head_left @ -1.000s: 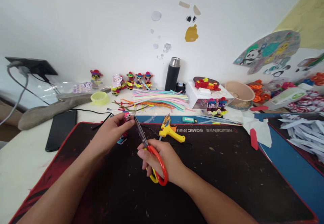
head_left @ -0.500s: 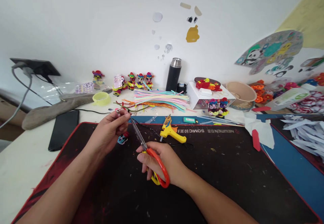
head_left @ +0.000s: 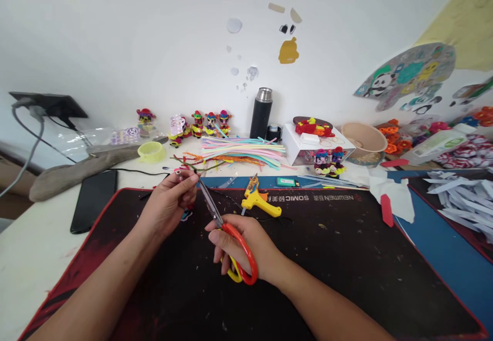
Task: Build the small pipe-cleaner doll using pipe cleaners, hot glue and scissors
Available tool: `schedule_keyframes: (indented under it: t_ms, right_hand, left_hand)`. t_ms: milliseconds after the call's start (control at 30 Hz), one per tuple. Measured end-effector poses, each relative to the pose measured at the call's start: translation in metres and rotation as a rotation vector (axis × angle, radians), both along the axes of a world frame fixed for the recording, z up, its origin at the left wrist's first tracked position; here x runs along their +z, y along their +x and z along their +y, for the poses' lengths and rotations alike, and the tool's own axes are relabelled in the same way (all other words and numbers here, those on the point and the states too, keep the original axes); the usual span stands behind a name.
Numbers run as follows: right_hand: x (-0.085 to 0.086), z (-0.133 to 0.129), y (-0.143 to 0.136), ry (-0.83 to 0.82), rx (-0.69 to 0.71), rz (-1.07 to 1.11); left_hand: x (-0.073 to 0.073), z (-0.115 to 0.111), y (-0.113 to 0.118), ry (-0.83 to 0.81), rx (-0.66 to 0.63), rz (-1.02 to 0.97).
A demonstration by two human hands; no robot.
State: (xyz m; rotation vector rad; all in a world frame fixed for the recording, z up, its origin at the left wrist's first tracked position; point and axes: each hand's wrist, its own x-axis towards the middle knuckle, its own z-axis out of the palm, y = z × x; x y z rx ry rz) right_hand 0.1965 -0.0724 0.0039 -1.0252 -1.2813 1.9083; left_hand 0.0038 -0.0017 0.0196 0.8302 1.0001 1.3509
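Observation:
My left hand (head_left: 171, 200) is closed, thumb and forefinger pinched on a small dark piece (head_left: 195, 172) too small to name. In my right hand (head_left: 246, 243) are scissors (head_left: 210, 202) with one red and one yellow handle. Their blades point up and left, the tips close to my left fingertips; whether they touch the dark piece is unclear. A small blue and red item (head_left: 187, 214) shows partly behind my left hand. Past the scissors, a yellow glue gun (head_left: 260, 201) lies on the black mat (head_left: 327, 259).
Pastel pipe cleaners (head_left: 242, 149) lie behind the mat, with small figures (head_left: 210, 124) and a black flask (head_left: 262, 112) near the wall. A phone (head_left: 94, 200) is at the left. White paper strips (head_left: 466, 202) and a pink bowl (head_left: 364, 138) are at the right.
The whole view has shifted slightly. The blue and red item is now more hidden behind my left hand. Both hands keep their holds, and the scissors' tips remain near my left fingertips.

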Motion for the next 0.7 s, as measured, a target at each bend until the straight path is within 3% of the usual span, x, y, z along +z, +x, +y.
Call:
schedule_keyframes:
  t_ms: [700]
  right_hand:
    - [-0.0024, -0.0003, 0.0021, 0.031, 0.003, -0.003]
  left_hand:
    - [0.0009, -0.002, 0.0062, 0.042, 0.113, 0.055]
